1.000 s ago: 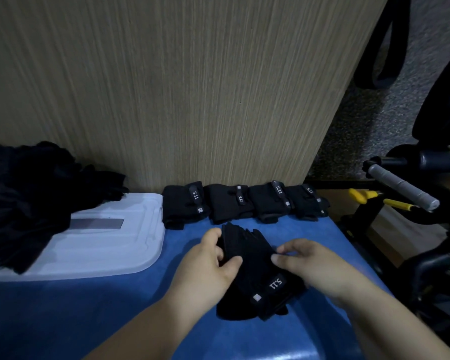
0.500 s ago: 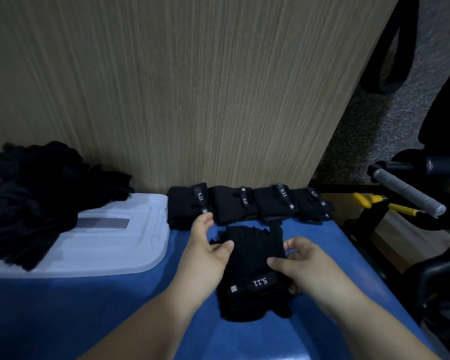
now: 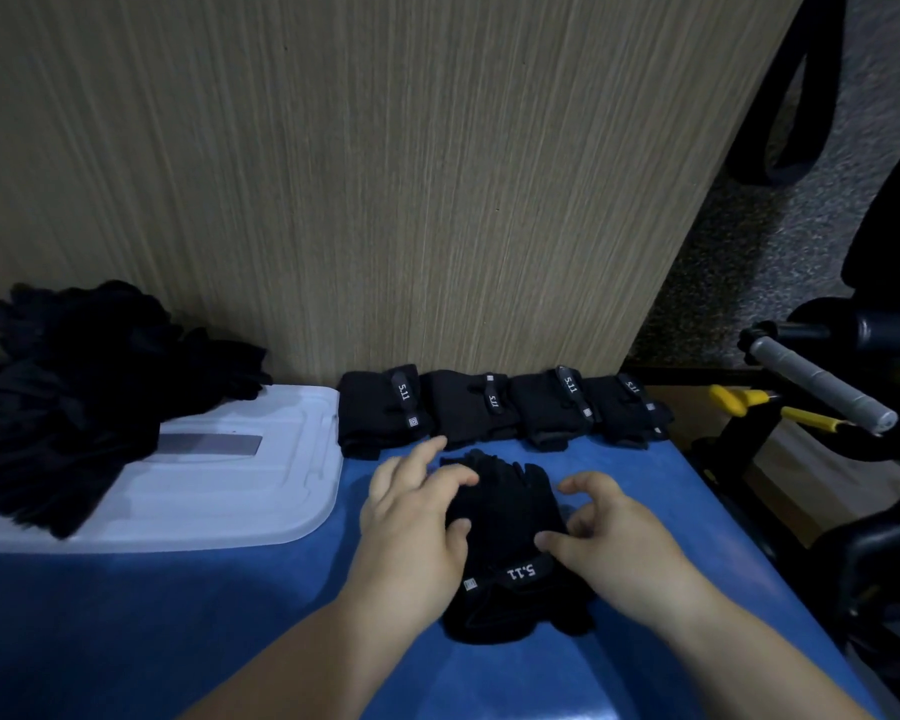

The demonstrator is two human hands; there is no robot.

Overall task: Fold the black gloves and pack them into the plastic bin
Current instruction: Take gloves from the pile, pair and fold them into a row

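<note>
Between your two hands, on the blue counter (image 3: 178,626), one black glove (image 3: 505,511) lies flat. Its fingers point away from you and its white-lettered wrist strap is toward you. Your left hand (image 3: 411,527) rests on the glove's left edge, fingers spread and loosely straight. The thumb lies on the cloth and the forefinger reaches toward the back. Your right hand (image 3: 619,543) sits at the glove's right edge with its fingers curled like a claw. Its thumb tip touches the cloth just above the strap, but I cannot tell whether those fingers actually pinch the cloth.

Just beyond the glove, a row of four folded gloves (image 3: 468,407) sits side by side against the foot of the wood-grain panel (image 3: 385,174), straps facing up. To the left of that row a white plastic lid (image 3: 240,491) lies flat on the counter, its right edge just beside the leftmost folded glove. A loose pile of black gloves (image 3: 58,397) covers the lid's left part. Off the counter's right side you have a yellow-handled tool (image 3: 731,400) and a grey-wrapped bar (image 3: 822,381), both well apart from the gloves.
</note>
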